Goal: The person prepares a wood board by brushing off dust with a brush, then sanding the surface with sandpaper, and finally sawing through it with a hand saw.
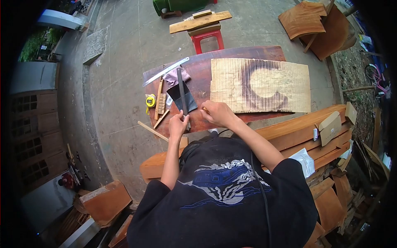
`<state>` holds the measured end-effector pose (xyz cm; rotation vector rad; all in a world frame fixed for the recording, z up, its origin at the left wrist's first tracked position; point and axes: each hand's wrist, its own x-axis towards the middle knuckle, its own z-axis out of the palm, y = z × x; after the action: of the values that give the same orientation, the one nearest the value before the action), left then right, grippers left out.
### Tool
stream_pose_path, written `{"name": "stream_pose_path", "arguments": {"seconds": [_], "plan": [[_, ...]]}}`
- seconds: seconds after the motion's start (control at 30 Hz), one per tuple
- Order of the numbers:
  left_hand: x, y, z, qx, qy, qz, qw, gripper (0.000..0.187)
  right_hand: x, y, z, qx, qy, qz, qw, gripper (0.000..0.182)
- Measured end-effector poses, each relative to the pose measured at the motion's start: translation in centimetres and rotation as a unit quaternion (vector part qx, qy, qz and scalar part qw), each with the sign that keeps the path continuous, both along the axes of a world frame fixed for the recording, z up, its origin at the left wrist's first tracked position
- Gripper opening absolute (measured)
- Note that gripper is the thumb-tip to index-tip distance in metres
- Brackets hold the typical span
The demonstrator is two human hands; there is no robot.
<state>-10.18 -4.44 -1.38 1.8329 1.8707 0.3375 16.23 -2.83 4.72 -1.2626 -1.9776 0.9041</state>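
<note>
My left hand is closed on the lower end of a dark flat bar, which lies over a black sheet on the reddish wooden tabletop. My right hand is closed in a pinch on a small thing I cannot make out, beside the lower left corner of a pale ridged board with a dark burnt curve. Left of the bar are a pink cloth, a steel ruler, small wood strips and a yellow tape measure.
A red stool bearing planks stands beyond the table. Stacked wooden boards lie at the near right, with a cardboard piece and a plastic bag. Large slabs lean at the upper right.
</note>
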Motion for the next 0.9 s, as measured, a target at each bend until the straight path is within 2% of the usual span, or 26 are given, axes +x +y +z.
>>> {"name": "stream_pose_path", "arguments": {"seconds": [0.17,0.3,0.37,0.43,0.53,0.63,0.73,0.83,0.9], "plan": [[-0.6,1.3,1.1,-0.060,0.011,-0.049,0.997,0.041,4.1,-3.2,0.9,-0.099,0.057,-0.053,0.992,0.018],[-0.6,2.2,1.8,-0.088,0.010,-0.085,0.992,0.042,11.9,-7.3,1.7,-0.177,-0.001,-0.232,0.956,0.020],[-0.7,2.5,2.4,-0.093,0.020,-0.108,0.990,0.044,15.4,-9.7,1.6,-0.151,-0.011,-0.359,0.921,0.021],[-0.7,3.0,2.9,-0.086,0.037,-0.137,0.986,0.046,17.2,-11.3,3.0,-0.039,-0.140,-0.452,0.880,0.022],[-0.8,3.8,3.1,-0.091,0.081,-0.159,0.980,0.050,15.5,-12.1,3.3,0.009,-0.129,-0.530,0.838,0.020],[-0.3,4.4,5.2,-0.090,0.106,-0.153,0.978,0.054,10.0,-11.9,2.9,-0.001,0.019,-0.403,0.915,0.019],[0.0,4.7,6.3,-0.065,0.072,-0.151,0.984,0.056,9.4,-12.0,2.8,-0.086,0.009,-0.362,0.928,0.016],[0.9,4.7,7.6,-0.027,0.016,-0.175,0.984,0.060,13.8,-12.4,2.6,0.006,-0.148,-0.527,0.837,0.017],[2.5,4.4,8.5,-0.008,-0.057,-0.201,0.978,0.059,14.5,-11.8,3.0,0.028,-0.139,-0.539,0.831,0.018]]}}
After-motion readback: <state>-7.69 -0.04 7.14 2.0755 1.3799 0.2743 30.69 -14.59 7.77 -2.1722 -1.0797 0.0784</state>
